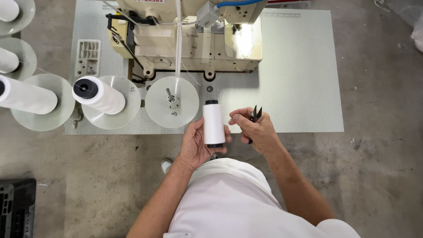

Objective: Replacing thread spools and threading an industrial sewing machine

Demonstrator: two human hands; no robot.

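A view straight down from head height is given, over a pale grey tabletop (299, 79) on a concrete floor (379, 167). A cream industrial sewing machine (189, 42) is seen at twelve o'clock.

Near the centre, a spool of white thread (214, 124) is held upright in the left hand (197, 143), the fingers wrapped around its lower half from behind. The spool is just off the tabletop's near edge, above the person's lap. Its black core shows at top and bottom.

At three o'clock of the spool, the right hand (254, 129) is closed around small black thread snips (255, 113), whose two pointed blades stick up past the knuckles. The thumb reaches toward the spool; whether it touches cannot be told.

At eleven o'clock of the spool, an empty round spool plate (155, 103) with a bare metal pin is seen. Farther toward nine o'clock, a second white cone (100, 94) sits on its plate, and more cones (26, 95) lie beyond.

The spool is judged light and firm, its wound thread smooth and somewhat slippery, and easily loosened by rubbing. A hold around the middle, or by the hard black ends, is judged safest.
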